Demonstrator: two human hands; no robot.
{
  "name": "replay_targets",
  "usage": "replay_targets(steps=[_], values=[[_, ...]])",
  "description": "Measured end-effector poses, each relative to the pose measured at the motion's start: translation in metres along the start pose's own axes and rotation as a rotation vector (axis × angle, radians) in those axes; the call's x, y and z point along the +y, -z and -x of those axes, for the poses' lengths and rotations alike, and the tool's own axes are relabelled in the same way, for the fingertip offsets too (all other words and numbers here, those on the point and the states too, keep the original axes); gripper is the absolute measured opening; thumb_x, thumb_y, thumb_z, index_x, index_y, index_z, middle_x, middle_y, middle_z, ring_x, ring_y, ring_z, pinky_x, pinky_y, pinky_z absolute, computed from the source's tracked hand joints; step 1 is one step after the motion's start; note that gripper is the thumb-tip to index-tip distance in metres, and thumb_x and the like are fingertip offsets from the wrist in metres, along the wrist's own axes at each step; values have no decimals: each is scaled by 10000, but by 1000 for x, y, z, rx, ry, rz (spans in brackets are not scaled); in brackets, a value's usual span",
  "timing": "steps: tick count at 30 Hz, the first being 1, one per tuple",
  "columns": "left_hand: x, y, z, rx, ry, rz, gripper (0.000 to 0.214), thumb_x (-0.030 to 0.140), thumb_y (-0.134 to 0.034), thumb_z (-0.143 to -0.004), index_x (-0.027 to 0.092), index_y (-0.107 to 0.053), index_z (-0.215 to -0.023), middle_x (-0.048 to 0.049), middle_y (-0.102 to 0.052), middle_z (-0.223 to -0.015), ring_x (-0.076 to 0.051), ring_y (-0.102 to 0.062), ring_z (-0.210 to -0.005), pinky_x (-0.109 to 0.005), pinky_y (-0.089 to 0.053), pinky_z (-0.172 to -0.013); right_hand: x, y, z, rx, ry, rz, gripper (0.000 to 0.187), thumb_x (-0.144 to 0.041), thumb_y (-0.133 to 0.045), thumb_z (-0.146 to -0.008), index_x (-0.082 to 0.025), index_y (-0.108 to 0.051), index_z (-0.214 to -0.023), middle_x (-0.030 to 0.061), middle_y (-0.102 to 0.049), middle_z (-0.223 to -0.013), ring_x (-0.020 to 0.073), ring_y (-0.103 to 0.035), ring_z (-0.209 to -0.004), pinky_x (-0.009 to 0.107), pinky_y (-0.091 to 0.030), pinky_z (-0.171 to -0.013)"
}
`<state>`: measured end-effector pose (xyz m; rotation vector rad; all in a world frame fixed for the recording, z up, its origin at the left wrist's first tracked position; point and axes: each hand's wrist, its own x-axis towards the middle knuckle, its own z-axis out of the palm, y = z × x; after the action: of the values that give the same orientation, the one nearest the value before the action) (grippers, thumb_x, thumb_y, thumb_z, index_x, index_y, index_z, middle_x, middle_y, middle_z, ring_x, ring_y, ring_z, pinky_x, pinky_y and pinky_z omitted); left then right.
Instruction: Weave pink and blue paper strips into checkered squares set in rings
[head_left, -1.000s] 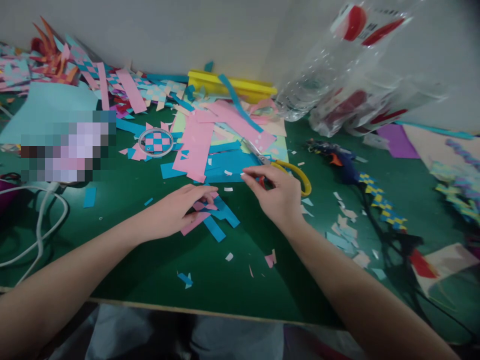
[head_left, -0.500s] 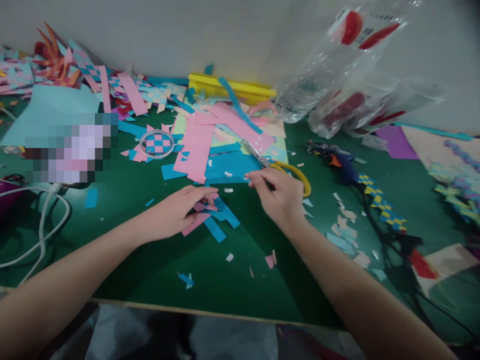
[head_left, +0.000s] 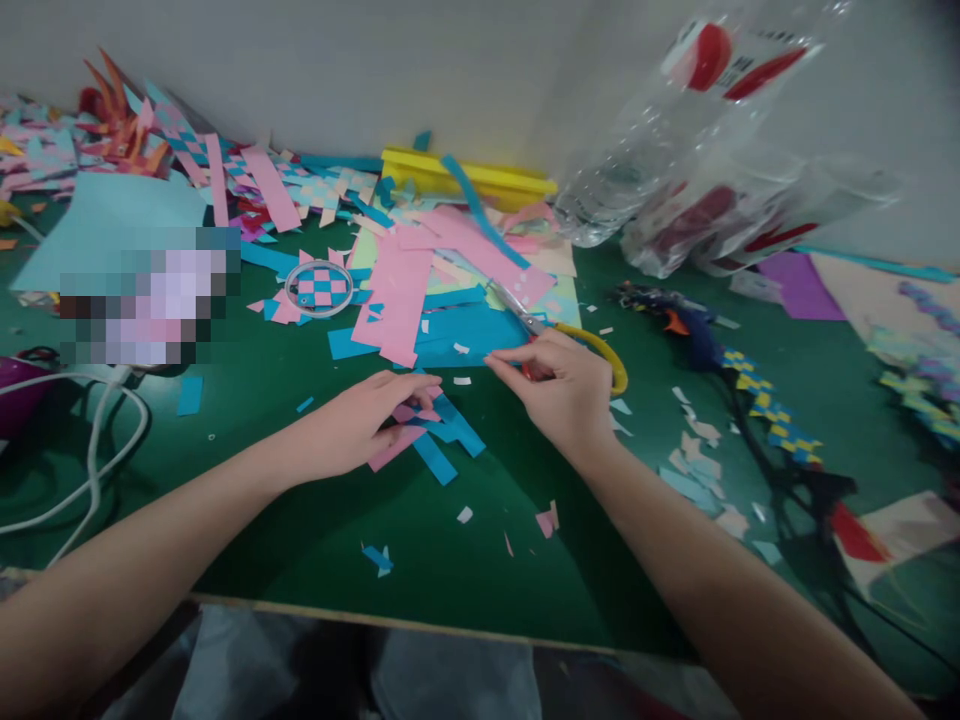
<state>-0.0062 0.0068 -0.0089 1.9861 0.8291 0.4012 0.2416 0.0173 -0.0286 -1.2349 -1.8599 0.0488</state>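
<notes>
My left hand (head_left: 375, 425) rests low over the green table, fingers curled and thumb on a small piece of crossed pink and blue paper strips (head_left: 446, 430), part of which the fingers hide. To its right, my right hand (head_left: 562, 385) has thumb and forefinger pinched together at the tips; anything between them is too small to make out. Just beyond that hand lie scissors (head_left: 532, 320) with a yellow handle, blades pointing away to the left, partly covered by the hand. A flat blue paper sheet (head_left: 465, 335) and a pink paper strip (head_left: 397, 290) lie past both hands.
A clear ring (head_left: 319, 288) surrounds a pink-blue checked weave. At the back are a yellow tray-like piece (head_left: 472, 175), a plastic bottle (head_left: 637, 150) and wrapped cups (head_left: 712, 200). A glue gun (head_left: 675, 320) lies right; white cables (head_left: 97, 430) run left. Paper scraps are scattered about.
The right thumb and forefinger have stretched a little farther out to the left, their tips still together. The left hand stays on the strips. The whole view has shifted slightly.
</notes>
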Motion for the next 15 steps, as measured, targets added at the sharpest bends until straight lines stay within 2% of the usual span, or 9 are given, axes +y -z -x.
replay_targets(steps=[7,10,15], values=[[0,0,0,5,-13,15,458,83,-498,-876,220,-427,-1308,-118,-508,-1261,-179,-604,-1090,-350,-508,-956,-1,1,-2,-54,-66,63,156,-296,-647,-806,-214,-581,-691,-50,-388,-552,99,-429,-500,240,-376,-492],[0,0,0,7,-16,15,459,82,-502,-875,211,-427,-1309,-121,-501,-1263,-172,-605,-1087,-351,-498,-970,-2,3,-2,-30,-77,47,139,-301,-604,-836,-204,-583,-738,-37,-491,-564,105,-486,-508,238,-408,-511],[0,0,1,-4,-14,20,450,71,-483,-874,209,-430,-1299,-124,-497,-1255,-174,-607,-1085,-356,-500,-962,-4,4,-2,-50,-65,17,260,-309,-473,-920,-200,-626,-739,2,-649,-628,132,-620,-588,247,-473,-576]])
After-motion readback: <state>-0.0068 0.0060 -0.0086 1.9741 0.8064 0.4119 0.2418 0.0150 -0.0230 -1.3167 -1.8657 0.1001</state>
